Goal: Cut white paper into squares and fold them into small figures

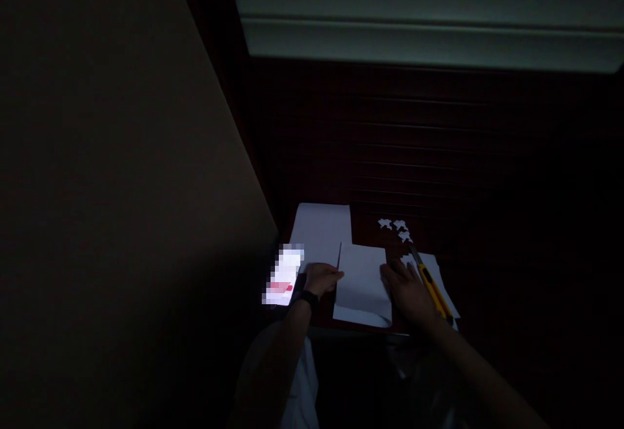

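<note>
A white sheet of paper point(361, 279) lies in front of me, its lower edge curling up a little. My left hand point(323, 278), with a dark band on the wrist, has its fingers closed at the sheet's left edge. A thin dark line rises just above those fingertips; whether it is a pencil I cannot tell. On the opposite edge, my right hand point(405, 289) grips the paper with bent fingers, partly lost in shadow. Right beside that hand is a yellow utility knife point(431, 286), its blade pointing away from me.
Behind my left hand lies another white sheet point(322, 227). A lit phone point(283, 276) is at the left. Several small white paper cutouts point(403, 236) are scattered at the back right of the dark table point(365, 226). More paper point(441, 279) lies under the knife. A wall point(195, 188) borders the left.
</note>
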Demonstrator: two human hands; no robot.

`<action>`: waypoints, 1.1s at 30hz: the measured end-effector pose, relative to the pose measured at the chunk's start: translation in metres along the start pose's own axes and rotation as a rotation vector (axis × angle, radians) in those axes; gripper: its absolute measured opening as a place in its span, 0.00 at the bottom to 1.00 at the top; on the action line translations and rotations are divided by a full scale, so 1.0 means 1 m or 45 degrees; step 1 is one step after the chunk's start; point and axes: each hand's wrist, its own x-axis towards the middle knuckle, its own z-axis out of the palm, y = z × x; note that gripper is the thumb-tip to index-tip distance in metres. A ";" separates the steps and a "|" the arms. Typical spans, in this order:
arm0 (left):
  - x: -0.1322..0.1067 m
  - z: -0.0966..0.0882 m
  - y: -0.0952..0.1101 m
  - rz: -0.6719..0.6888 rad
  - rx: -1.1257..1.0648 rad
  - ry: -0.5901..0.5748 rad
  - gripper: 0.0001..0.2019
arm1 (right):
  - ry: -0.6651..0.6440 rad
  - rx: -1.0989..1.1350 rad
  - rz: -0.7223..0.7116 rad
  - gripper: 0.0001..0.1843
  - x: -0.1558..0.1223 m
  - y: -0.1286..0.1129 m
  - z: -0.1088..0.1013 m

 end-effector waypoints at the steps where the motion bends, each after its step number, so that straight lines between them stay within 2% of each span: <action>1: 0.000 0.000 0.000 -0.003 -0.003 -0.015 0.11 | 0.017 0.006 -0.017 0.19 0.002 0.002 0.000; 7: 0.009 0.000 -0.004 -0.035 -0.015 -0.054 0.10 | 0.042 0.007 -0.190 0.15 0.017 0.013 0.004; 12: 0.017 -0.002 -0.008 -0.078 -0.015 -0.086 0.10 | -0.081 -0.124 -0.184 0.13 0.046 0.022 0.004; 19: 0.019 -0.002 -0.008 -0.082 -0.035 -0.095 0.11 | -0.131 -0.152 -0.218 0.12 0.080 0.041 0.012; 28: 0.020 -0.002 -0.013 -0.007 -0.034 -0.117 0.14 | -0.115 -0.164 -0.177 0.11 0.094 0.047 0.023; 33: 0.023 -0.002 -0.018 0.017 -0.005 -0.064 0.13 | -0.089 -0.160 -0.080 0.12 0.083 0.046 0.023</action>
